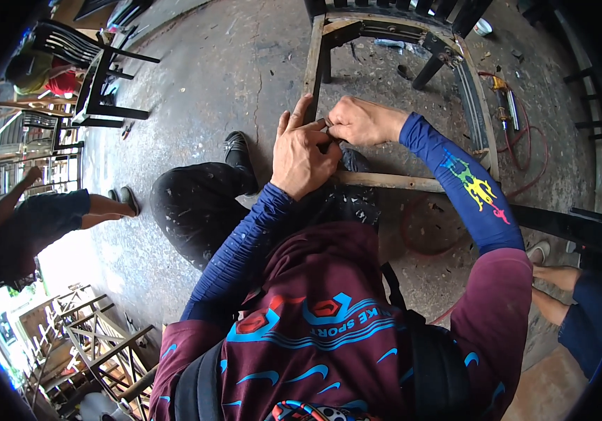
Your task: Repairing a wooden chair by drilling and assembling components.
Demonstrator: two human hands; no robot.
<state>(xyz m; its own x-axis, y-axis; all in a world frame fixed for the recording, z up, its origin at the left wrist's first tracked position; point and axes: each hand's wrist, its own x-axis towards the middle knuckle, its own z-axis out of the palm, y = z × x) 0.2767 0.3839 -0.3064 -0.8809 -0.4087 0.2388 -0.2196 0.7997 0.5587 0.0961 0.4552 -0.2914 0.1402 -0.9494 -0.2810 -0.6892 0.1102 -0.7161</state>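
A black chair with an open seat frame edged in bare wood (pixel 406 181) stands tilted or upright before me; I cannot tell which. My left hand (pixel 304 151) grips the frame's left rail near its near corner, with some fingers lying along the wood. Beside it, my right hand (pixel 360 121) is closed in a pinch at that corner, touching my left fingers; what it holds is too small and hidden to make out. My bent knee (pixel 192 203) is left of the frame.
A yellow tool (pixel 499 95) with red hose lies right of the frame on the stained floor (pixel 216 91). Black chairs (pixel 108 84) and a crouched person (pixel 44 74) are upper left. Other people's legs (pixel 104 210) show at both sides. Wooden frames (pixel 101 330) are stacked lower left.
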